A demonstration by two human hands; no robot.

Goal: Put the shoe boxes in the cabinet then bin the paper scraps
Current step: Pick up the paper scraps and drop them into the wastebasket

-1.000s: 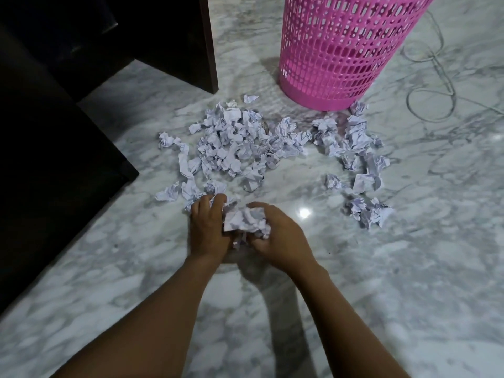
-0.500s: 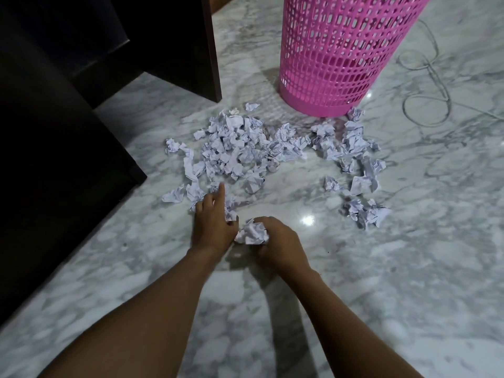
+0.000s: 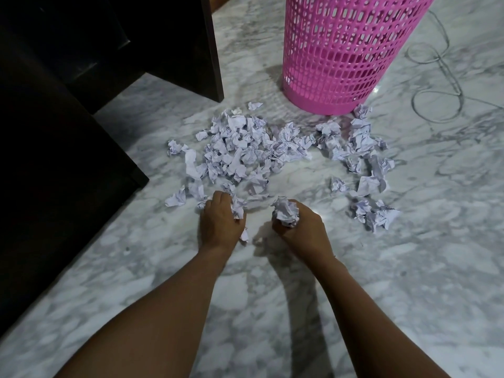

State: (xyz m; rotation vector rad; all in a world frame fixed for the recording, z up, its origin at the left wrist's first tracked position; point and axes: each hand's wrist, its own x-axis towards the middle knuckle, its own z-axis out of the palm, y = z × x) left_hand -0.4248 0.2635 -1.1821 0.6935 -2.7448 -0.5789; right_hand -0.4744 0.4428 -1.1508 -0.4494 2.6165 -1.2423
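Head view: the right hand (image 3: 300, 233) curls tight around a crumpled wad (image 3: 285, 211). At its 9 o'clock the left hand (image 3: 221, 225), fingers curled, clutches loose scraps (image 3: 237, 207). The paper scraps (image 3: 245, 148) sprawl over the marble floor (image 3: 409, 268) at 12 o'clock from the hands. The pink bin (image 3: 343, 58) stands upright beyond them at 1 o'clock, the dark cabinet (image 3: 54, 132) at 10.
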